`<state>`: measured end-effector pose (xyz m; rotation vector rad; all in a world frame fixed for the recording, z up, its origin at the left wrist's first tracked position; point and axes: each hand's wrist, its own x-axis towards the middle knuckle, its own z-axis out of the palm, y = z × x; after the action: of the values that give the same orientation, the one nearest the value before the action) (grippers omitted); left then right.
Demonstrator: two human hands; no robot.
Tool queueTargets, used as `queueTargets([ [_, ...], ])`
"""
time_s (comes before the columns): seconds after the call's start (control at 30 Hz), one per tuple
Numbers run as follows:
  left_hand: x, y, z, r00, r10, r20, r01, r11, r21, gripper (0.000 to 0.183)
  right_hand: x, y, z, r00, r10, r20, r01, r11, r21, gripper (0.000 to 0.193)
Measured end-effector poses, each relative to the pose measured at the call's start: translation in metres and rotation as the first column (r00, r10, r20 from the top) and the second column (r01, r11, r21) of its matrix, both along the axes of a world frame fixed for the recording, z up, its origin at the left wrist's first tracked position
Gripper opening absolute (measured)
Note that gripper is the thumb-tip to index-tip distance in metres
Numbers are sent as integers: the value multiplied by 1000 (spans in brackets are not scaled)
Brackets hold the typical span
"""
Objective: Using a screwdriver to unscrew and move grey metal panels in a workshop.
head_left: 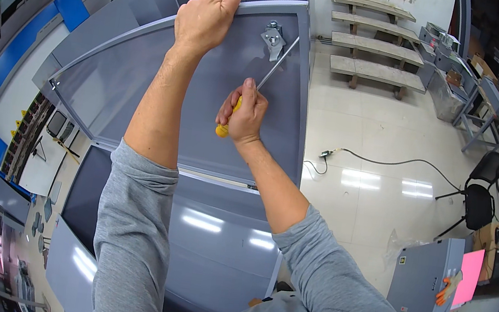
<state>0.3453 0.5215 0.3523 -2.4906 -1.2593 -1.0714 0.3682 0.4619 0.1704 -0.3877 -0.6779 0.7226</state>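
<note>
My left hand (204,21) is closed over the upper edge of a grey metal cabinet door (145,84), its thumb pointing up. My right hand (244,112) is wrapped round the yellow handle of a screwdriver (280,63). The screwdriver's long thin shaft slants up to the right, with its tip at the door's right-hand rim. Whether a screw sits under the tip is too small to tell. Just left of the shaft, a silvery metal latch (273,39) is fixed to the door's inner face.
Below the door lies the grey cabinet body (220,228). Wooden-topped steps (376,45) rise at the far right. A black cable (389,163) crosses the tiled floor toward a black chair (479,201). A grey box (420,279) with an orange glove (449,287) stands at the near right.
</note>
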Motion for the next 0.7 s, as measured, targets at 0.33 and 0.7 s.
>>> queueTargets([
  [0.33, -2, -1, 3, 1000, -1, -5, 0, 1000, -20, 71, 3, 1, -4, 1000, 8, 28, -9, 999, 47, 51],
  [0.7, -5, -4, 1, 1000, -29, 8, 29, 999, 27, 71, 6, -2, -10, 997, -7, 73, 4, 999, 47, 50],
])
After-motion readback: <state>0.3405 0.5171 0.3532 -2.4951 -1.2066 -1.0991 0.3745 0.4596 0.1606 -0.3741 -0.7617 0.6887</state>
